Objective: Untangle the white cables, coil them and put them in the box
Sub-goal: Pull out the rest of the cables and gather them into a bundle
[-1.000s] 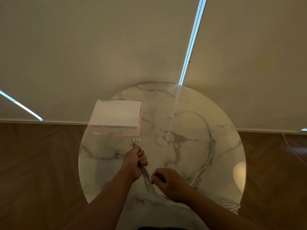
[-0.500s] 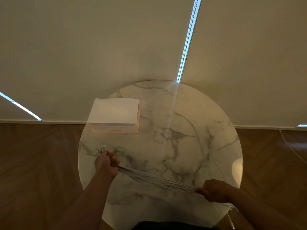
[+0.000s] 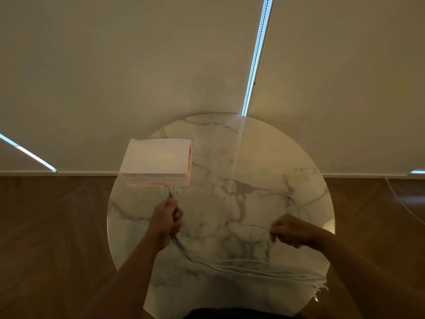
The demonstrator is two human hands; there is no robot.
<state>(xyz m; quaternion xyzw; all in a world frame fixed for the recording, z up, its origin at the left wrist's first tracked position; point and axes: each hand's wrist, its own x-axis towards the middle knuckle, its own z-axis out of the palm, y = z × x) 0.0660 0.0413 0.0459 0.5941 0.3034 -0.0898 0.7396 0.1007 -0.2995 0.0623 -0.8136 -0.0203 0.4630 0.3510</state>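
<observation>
Left hand [image 3: 166, 223] is fisted round the white cables [image 3: 241, 268] close to their plug ends, which fan out just short of the box [image 3: 156, 161] at the far left. Right hand [image 3: 293, 231] pinches a single cable [image 3: 284, 194] that loops off to the far right. Bundle trails along the near edge of the round marble counter [image 3: 241, 157], ends hanging off its right rim.
</observation>
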